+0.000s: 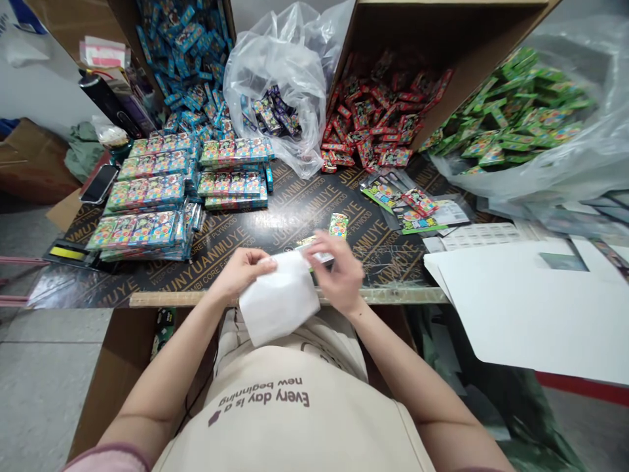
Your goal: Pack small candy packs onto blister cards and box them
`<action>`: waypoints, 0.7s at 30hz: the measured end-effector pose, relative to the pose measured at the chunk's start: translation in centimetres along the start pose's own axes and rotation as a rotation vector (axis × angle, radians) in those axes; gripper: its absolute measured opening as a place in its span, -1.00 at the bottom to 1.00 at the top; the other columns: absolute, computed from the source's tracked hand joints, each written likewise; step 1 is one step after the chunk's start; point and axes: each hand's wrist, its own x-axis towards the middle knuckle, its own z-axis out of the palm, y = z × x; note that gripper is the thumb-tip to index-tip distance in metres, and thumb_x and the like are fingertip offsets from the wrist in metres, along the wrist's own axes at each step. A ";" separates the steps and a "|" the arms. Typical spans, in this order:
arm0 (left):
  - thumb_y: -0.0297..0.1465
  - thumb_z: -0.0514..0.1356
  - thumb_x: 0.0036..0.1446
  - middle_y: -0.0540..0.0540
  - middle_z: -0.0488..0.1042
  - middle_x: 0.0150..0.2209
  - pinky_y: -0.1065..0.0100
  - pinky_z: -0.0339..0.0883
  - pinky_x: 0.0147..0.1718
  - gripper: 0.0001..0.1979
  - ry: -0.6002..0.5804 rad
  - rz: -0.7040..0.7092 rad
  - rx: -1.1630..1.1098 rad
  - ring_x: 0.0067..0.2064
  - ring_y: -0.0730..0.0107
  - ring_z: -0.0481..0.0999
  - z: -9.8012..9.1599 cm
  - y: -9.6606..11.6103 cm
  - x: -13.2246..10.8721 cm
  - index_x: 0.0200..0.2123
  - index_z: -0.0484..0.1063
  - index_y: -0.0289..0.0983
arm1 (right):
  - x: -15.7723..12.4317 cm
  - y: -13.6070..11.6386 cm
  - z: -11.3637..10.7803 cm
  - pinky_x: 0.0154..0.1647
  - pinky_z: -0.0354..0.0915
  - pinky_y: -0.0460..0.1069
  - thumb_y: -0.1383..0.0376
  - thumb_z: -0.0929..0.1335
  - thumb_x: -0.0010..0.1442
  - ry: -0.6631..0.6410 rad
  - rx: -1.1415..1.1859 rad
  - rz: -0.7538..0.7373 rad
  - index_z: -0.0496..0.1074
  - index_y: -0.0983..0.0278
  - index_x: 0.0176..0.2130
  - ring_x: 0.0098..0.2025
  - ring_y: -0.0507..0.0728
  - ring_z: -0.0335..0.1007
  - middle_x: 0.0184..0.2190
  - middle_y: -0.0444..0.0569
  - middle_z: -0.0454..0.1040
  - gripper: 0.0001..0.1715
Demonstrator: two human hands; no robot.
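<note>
Over the table's front edge, my left hand (243, 272) pinches the upper left of a white sheet (280, 298) between thumb and fingers. The sheet hangs slightly bent above my lap. At its upper right corner is my right hand (339, 269), fingers curled and a little blurred by motion; what they pinch is too unclear to name. Just beyond that hand lies a small green candy packet (339, 225) on the dark table. Another flat item beneath the fingers is mostly hidden.
Wrapped multi-packs (142, 190) are stacked at the left beside a phone (99, 183). Blue boxes (189, 39), a clear bag (275, 65) of purple ones, red boxes (373, 111) and green packets (521, 111) line the back. White sheets (535, 308) overhang the right edge.
</note>
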 end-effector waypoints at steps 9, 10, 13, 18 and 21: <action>-0.36 0.26 0.10 -0.32 0.44 0.07 0.03 0.20 0.10 -0.51 0.370 0.599 1.066 0.11 -0.03 0.39 -1.2 0.3 7.1 0.12 0.35 -0.29 | 0.6 3.6 -4.3 0.11 0.34 0.21 0.22 0.45 0.10 0.319 0.079 0.493 0.17 0.15 0.25 -0.03 0.18 0.51 -0.15 -0.01 0.57 -0.22; -0.34 0.25 0.12 -0.30 0.45 0.07 0.06 0.21 0.10 -0.51 0.192 0.651 1.102 0.11 0.01 0.39 0.6 0.3 8.1 0.13 0.34 -0.26 | 0.3 3.6 -4.4 0.10 0.35 0.20 0.21 0.45 0.10 0.306 0.088 0.515 0.17 0.16 0.25 -0.03 0.18 0.51 -0.15 -0.01 0.58 -0.21; -0.16 0.34 0.02 -0.31 0.34 0.17 0.14 0.21 0.10 -0.27 -0.212 0.710 1.142 0.17 0.01 0.33 5.7 0.6 10.9 0.22 0.23 -0.24 | -0.2 3.2 -4.6 0.07 0.37 0.19 0.21 0.45 0.10 0.278 0.101 0.558 0.16 0.18 0.26 -0.03 0.18 0.51 -0.13 0.02 0.58 -0.21; -0.02 0.43 -0.24 -0.24 0.42 -0.03 0.19 0.26 -0.06 -0.23 -0.401 0.575 1.284 0.03 -0.03 0.39 9.1 1.3 13.7 0.04 0.40 -0.25 | -0.9 3.2 -6.5 0.05 0.37 0.17 0.23 0.45 0.10 0.304 0.089 0.601 0.19 0.17 0.24 -0.03 0.18 0.50 -0.11 0.03 0.58 -0.23; -0.05 0.44 -0.25 -0.14 0.46 -0.21 0.31 0.25 -0.19 -0.43 -0.491 0.500 1.296 -0.11 0.10 0.43 8.8 1.7 13.7 -0.20 0.49 -0.26 | -1.7 4.1 -7.6 0.03 0.37 0.17 0.23 0.46 0.08 0.363 0.105 0.633 0.22 0.18 0.23 -0.04 0.19 0.51 -0.14 0.02 0.58 -0.24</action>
